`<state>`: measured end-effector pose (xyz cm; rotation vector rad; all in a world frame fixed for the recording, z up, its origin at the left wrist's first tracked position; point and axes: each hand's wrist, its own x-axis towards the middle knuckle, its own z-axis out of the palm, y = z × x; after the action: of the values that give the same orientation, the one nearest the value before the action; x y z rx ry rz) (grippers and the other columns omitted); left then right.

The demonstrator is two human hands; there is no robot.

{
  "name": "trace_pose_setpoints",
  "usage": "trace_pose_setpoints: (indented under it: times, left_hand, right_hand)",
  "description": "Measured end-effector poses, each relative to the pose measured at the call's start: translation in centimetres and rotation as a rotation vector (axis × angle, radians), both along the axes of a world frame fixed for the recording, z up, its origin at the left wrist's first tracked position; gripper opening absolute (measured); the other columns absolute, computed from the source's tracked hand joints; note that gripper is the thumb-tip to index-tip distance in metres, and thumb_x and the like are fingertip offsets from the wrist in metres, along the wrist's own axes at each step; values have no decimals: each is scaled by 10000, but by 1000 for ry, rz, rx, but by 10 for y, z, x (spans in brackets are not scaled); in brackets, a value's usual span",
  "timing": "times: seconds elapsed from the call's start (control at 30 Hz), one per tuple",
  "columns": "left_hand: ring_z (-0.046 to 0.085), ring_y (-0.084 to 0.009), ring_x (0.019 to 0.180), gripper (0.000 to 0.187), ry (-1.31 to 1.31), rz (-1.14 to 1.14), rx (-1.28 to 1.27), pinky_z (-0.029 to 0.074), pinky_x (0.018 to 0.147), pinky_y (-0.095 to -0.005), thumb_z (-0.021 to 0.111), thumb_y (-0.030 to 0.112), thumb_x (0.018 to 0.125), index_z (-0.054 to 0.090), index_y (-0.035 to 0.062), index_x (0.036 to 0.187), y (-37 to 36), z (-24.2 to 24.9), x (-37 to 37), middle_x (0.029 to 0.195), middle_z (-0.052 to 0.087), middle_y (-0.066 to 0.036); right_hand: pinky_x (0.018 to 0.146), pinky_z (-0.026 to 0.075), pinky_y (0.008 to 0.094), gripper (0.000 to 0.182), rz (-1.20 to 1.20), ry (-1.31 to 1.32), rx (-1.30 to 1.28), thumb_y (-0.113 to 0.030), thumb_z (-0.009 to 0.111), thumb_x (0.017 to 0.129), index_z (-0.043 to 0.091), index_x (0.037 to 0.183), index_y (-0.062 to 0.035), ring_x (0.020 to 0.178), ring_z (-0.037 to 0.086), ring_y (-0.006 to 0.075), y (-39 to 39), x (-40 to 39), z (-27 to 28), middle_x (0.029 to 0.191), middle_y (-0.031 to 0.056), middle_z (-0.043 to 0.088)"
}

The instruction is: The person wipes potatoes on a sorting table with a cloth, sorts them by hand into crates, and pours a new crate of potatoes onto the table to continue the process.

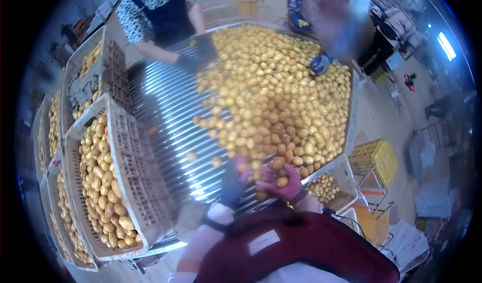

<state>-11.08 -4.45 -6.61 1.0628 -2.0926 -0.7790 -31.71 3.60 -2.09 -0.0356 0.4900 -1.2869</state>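
Observation:
A heap of yellow-brown potatoes (281, 82) spreads over a sorting table with shiny metal rollers (170, 112). At the near edge of the heap, my right hand (292, 183) in a pink glove curls its fingers around a potato (281, 182). Another potato (277, 163) lies right at its fingertips. My left hand (235, 175), gloved in dark grey and pink, is over the rollers just to the left. Motion smears its fingers, with potatoes close beside them.
Plastic crates (140, 177) full of potatoes line the left side. A white crate (346, 182) with smaller potatoes stands at right, near a yellow crate (374, 160). Across the table, one person (165, 17) reaches to the heap; another person's gloved hand (320, 63) touches it at right.

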Motion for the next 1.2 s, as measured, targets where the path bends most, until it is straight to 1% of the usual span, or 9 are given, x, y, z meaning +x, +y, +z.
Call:
trace_pose_setpoints:
  times: [0.17,0.33,0.43,0.67,0.7,0.8,0.93,1.03,1.2]
  left_hand:
    - [633,-332,856,195,76,-344,12,514,765,-420,671,120,740,627,47,915,27,157,-75,862,616,-136]
    - [627,-285,876,414,24,-522,180,479,779,-441,744,332,780,600,19,1008,50,127,-124,862,624,-100]
    - [472,-421,1258,776,159,-606,-54,371,1076,-536,798,456,792,481,21,1352,54,77,-109,1320,500,-201]
    - [457,-241,1303,782,149,-315,237,358,1126,-385,682,124,910,253,0,1552,4,26,-25,1428,459,-196]
    - [459,-251,1309,753,55,-164,143,359,1128,-390,676,128,922,276,-1,1546,-5,27,-9,1436,463,-197]
    - [448,-339,1359,650,-41,176,154,360,1127,-446,657,179,963,356,-15,1505,-36,12,34,1479,450,-203]
    - [485,-324,1311,601,-78,187,117,421,1062,-438,652,219,970,402,-21,1461,-43,-31,44,1449,467,-224]
    - [499,-348,1294,531,-112,-112,55,427,1057,-457,637,212,972,454,-12,1417,-6,-35,13,1412,502,-225]
    - [524,-390,1267,423,-197,-103,-118,437,1051,-489,613,199,975,541,5,1344,15,-46,23,1350,561,-227]
  right_hand:
    - [905,535,350,347,-319,-57,-82,-311,535,1028,527,1257,-49,1025,629,200,25,3,-50,1114,59,633]
    - [841,544,343,312,-552,-160,-330,-323,490,1037,567,1178,-55,913,645,204,63,-20,-31,1017,76,643]
    - [958,516,400,386,-764,-87,-353,-358,486,1019,558,1229,-41,1033,631,258,115,-41,-22,1143,148,631]
    - [812,571,397,318,-995,-77,-398,-333,576,969,597,1193,-108,899,656,216,344,-121,-88,1044,69,652]
    - [871,560,407,332,-1442,362,372,-330,570,965,605,1204,-102,942,661,241,367,-113,-88,1064,71,654]
    - [939,509,511,397,-1177,191,591,-333,510,972,612,1226,-47,1064,634,296,405,-131,-121,1234,141,634]
    - [774,522,372,283,-1012,1509,740,-143,544,963,606,1212,-24,832,570,225,267,-132,-152,978,82,610]
    - [1004,468,380,385,-673,2159,59,-207,638,946,612,1266,4,1171,596,277,75,-69,-77,1225,153,640]
    - [986,468,471,329,-22,2401,-513,-265,683,859,650,1119,-67,1103,598,392,-79,13,-44,1185,188,625]
